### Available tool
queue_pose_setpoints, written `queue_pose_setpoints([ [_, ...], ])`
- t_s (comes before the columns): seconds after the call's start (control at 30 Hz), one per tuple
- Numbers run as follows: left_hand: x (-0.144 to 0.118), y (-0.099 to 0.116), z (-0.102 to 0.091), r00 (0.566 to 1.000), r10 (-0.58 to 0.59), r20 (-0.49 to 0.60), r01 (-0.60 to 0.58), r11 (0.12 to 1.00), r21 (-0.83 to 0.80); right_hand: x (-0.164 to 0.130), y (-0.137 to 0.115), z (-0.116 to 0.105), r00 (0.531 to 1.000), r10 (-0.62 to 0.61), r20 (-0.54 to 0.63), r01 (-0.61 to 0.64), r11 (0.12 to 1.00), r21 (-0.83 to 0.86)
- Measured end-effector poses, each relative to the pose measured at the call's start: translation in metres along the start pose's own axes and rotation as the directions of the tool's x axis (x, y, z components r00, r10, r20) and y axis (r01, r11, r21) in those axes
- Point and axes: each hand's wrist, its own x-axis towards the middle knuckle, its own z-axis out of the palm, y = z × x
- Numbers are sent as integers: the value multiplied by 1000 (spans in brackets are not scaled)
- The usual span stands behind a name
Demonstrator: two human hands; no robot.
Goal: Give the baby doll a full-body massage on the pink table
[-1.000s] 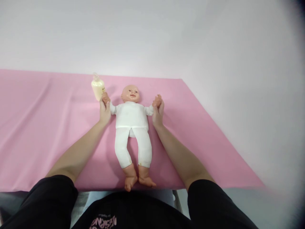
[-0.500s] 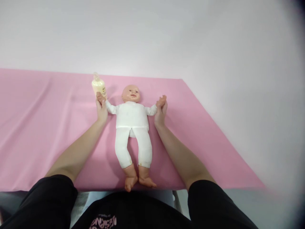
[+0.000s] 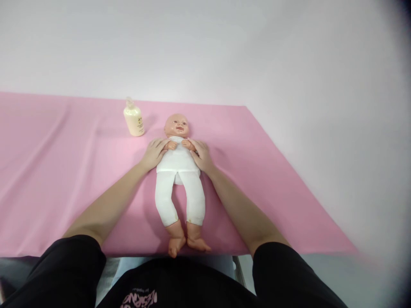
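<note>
With both arms stretched out over the pink-covered counter (image 3: 64, 171), the person has a plastic baby doll in a white cotton suit (image 3: 178, 171) lying on its back, head away from the camera and bare feet at the near edge. The left hand (image 3: 154, 153) is wrapped around the doll's arm on that side, and the right hand (image 3: 199, 155) is wrapped around the other arm. Each hand is closed on a small arm, and the doll's two fists meet on its chest just under the chin. By the look of it, this is the arms-folded-in step of a limb exercise, and any next move calls for a light, even grip on both sides. A cream pump bottle (image 3: 134, 121) stands upright near the doll's head, untouched.
</note>
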Motion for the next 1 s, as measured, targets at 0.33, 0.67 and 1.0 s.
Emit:
queue_pose_setpoints([
  [0.33,-4,-7,-1,894,-193,-404,44,935,-351,-1,5,3,952,149,-268,-45,932,360],
  [0.67,2,-46,-2,359,-884,-300,231,396,-889,4,61,3,551,693,-466,-182,644,743],
  [1.0,3,-48,1,500,-744,-443,192,594,-781,6,33,-1,773,407,-486,-56,807,587],
])
